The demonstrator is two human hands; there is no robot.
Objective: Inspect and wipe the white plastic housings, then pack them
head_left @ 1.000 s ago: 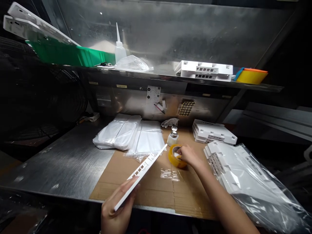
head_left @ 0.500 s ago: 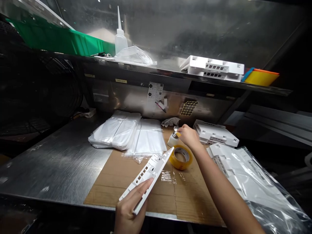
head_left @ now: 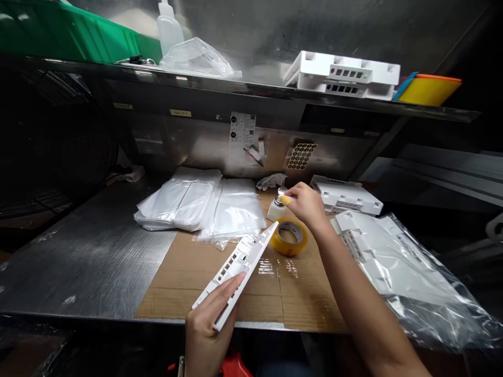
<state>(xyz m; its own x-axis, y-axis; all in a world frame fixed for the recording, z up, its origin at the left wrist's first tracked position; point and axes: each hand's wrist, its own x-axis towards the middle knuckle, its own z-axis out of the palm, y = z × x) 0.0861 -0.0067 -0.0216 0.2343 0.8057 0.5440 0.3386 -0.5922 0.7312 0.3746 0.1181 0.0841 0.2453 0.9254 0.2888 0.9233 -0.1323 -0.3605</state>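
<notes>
A white plastic part (head_left: 241,267) with a row of square holes is held tilted in my left hand (head_left: 212,322), above the cardboard. My right hand (head_left: 308,204) is closed on a small yellow piece (head_left: 286,200), which touches the top of a small white bottle (head_left: 276,210) with a metal collar and a raised lid. A roll of yellow tape (head_left: 290,237) lies on the cardboard, just in front of the bottle and beside the upper end of the white part.
Stacks of clear bags (head_left: 183,199) lie at the back left of the cardboard (head_left: 168,288). White parts (head_left: 346,196) and a plastic-wrapped stack (head_left: 389,251) stand at right. A shelf (head_left: 259,93) crosses above, bearing a green bin (head_left: 74,31) and more white parts (head_left: 346,73).
The view has tilted down, so the shelf sits higher in the picture. The yellow piece in my right hand now shows more clearly at the bottle's top. My left hand keeps its hold.
</notes>
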